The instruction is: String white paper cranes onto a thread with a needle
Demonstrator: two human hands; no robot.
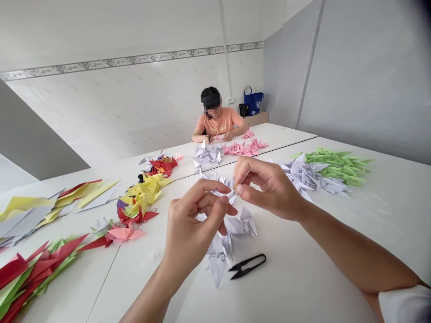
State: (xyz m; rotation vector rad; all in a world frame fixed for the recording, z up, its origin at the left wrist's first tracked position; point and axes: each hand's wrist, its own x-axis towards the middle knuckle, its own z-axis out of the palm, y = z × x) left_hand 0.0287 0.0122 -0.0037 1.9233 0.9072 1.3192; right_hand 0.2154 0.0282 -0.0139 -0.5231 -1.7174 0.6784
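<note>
Both hands are raised in front of the body, close together. The left hand [191, 217] is turned inward, its fingers [207, 185] curled and its thumb [214, 217] angled up towards them; contact at the tips is unclear. The right hand [272, 186] stands slightly higher, thumb and forefinger pinched. The left forearm [151, 287] rises from the lower edge; the right forearm [350, 242] slants in from the lower right. Both are bare.

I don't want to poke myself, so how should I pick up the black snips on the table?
Probably by the rounded bend, coming from the right with your right hand once it's free. The snips lie flat, pointed blades facing left toward the white folded paper and the bend facing right, away from it.
</note>
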